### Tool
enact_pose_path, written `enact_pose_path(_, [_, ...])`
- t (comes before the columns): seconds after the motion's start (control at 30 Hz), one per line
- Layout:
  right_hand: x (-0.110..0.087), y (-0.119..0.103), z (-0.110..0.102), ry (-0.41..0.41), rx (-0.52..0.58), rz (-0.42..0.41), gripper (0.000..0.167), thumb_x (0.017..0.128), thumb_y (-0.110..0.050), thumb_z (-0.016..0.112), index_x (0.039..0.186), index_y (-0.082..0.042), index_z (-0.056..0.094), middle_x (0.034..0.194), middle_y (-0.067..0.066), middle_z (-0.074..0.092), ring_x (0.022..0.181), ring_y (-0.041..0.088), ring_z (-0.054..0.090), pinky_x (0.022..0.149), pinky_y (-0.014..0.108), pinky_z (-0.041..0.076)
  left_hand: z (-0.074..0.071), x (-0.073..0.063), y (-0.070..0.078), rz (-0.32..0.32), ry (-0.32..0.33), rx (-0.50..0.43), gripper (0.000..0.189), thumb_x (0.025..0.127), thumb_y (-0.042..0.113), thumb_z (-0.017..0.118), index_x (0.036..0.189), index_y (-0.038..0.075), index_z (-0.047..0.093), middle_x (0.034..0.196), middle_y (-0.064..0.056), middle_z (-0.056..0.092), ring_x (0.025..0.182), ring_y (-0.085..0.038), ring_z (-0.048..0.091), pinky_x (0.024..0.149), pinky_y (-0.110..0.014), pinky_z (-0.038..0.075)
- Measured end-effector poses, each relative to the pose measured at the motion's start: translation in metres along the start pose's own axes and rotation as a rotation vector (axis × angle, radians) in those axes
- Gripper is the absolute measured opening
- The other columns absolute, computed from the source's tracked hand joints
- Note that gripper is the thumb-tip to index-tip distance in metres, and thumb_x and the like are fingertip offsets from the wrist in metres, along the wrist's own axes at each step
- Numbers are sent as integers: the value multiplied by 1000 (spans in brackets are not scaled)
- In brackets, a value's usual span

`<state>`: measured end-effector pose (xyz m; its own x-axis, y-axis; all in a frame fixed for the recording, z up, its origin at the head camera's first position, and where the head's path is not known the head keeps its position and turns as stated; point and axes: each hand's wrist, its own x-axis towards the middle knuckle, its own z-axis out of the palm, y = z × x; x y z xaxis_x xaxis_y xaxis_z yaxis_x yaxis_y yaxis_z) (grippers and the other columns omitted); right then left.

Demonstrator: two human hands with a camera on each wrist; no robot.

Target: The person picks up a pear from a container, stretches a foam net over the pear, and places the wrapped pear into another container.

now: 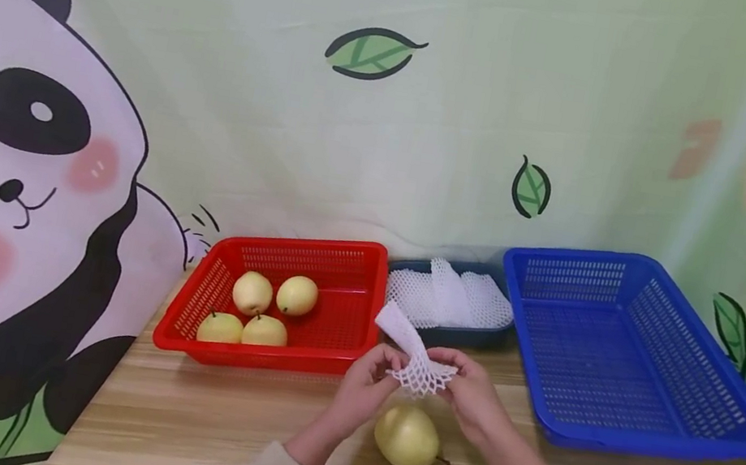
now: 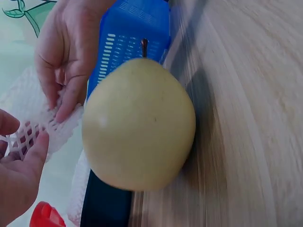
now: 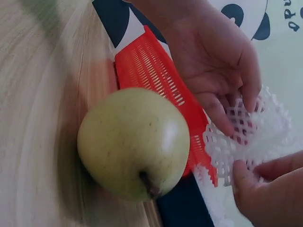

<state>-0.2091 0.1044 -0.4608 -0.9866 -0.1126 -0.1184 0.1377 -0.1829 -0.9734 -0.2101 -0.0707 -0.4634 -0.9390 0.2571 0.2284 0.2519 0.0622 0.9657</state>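
Note:
A white foam fruit net (image 1: 422, 374) is stretched between both hands, its wide mesh end facing the person and its narrow end pointing up and back. My left hand (image 1: 362, 383) pinches one side of the open edge between thumb and fingers. On the opposite side, my right hand (image 1: 473, 397) pinches the edge the same way. Just below the net, a yellow pear (image 1: 408, 437) lies on the wooden table, its stem pointing right. In the right wrist view the pear (image 3: 133, 144) stands apart from both hands.
A red basket (image 1: 371, 306) at the left holds several pears (image 1: 297, 296). Behind the hands, a dark tray (image 1: 474, 337) contains more white foam nets (image 1: 454, 295). A large blue basket (image 1: 616, 372) stands at the right. A printed panda cloth (image 1: 388, 144) hangs behind the table (image 1: 200, 426).

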Motion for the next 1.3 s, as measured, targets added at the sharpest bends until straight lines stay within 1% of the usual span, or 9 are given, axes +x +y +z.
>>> enact_pose_path(0.1, [2, 1, -4, -43, -51, -48, 35, 91, 7, 47, 123, 19, 55, 98, -6, 67, 88, -1, 64, 82, 15, 55, -5, -1, -1, 12, -38, 54, 5, 91, -9, 56, 94, -7, 52, 98, -21, 61, 89, 1, 57, 81, -14, 48])
enact_pose_path(0.17, [5, 2, -8, -99, -161, -124, 31, 90, 4, 50, 115, 19, 59, 96, -5, 68, 87, -2, 62, 82, 16, 54, -11, -2, -2, 55, -70, 151, 7, 89, -6, 59, 95, -5, 54, 93, -15, 62, 87, 0, 56, 80, -15, 48])
enact_pose_path(0.37, [19, 10, -17, -279, -636, -412, 14, 88, -3, 57, 93, 3, 68, 94, 11, 72, 86, -2, 57, 79, 20, 50, -30, -11, -7, 298, -246, 632, 7, 81, 0, 64, 86, 5, 60, 83, -9, 63, 80, -10, 53, 74, -18, 47])
enact_pose_path(0.47, [26, 13, -19, -342, -775, -482, 11, 88, -7, 58, 90, -4, 68, 90, 9, 72, 83, 0, 56, 76, 21, 51, -36, -16, -8, 356, -325, 811, 8, 81, 3, 64, 81, 7, 58, 82, -5, 62, 78, -13, 52, 72, -19, 45])
enact_pose_path(0.63, [37, 17, -19, -396, -879, -489, 8, 90, -9, 56, 83, -9, 61, 78, -1, 61, 75, 3, 50, 68, 21, 46, -42, -22, -4, 309, -410, 974, 13, 88, 9, 66, 83, 9, 54, 82, -3, 58, 77, -12, 48, 70, -19, 41])
enact_pose_path(0.77, [41, 18, -20, -413, -835, -447, 11, 91, -8, 52, 81, -8, 57, 75, -3, 53, 72, 4, 47, 65, 21, 42, -45, -26, -1, 207, -445, 1013, 22, 88, 23, 76, 90, 11, 58, 86, -2, 62, 80, -10, 51, 71, -20, 44])
enact_pose_path(1.0, [39, 17, -25, -391, -795, -327, 12, 94, -10, 52, 83, -6, 54, 76, -2, 54, 70, 5, 48, 63, 20, 42, -39, -33, -8, 75, -366, 989, 45, 75, 43, 89, 100, 13, 66, 93, 2, 67, 83, -7, 56, 73, -22, 49])
enact_pose_path(1.13, [32, 18, -26, -423, -829, -302, 12, 94, -14, 54, 87, -5, 58, 78, 0, 58, 71, 5, 49, 63, 21, 43, -32, -38, -12, 61, -330, 987, 49, 72, 43, 92, 100, 11, 67, 86, 3, 65, 75, -4, 50, 65, -20, 45])
enact_pose_path(1.3, [22, 21, -31, -480, -833, -298, 13, 96, -15, 55, 92, -5, 60, 82, -2, 58, 76, 4, 49, 67, 22, 44, -27, -44, -18, 67, -287, 1010, 40, 76, 43, 88, 86, 13, 63, 73, 8, 51, 66, -3, 40, 56, -19, 34])
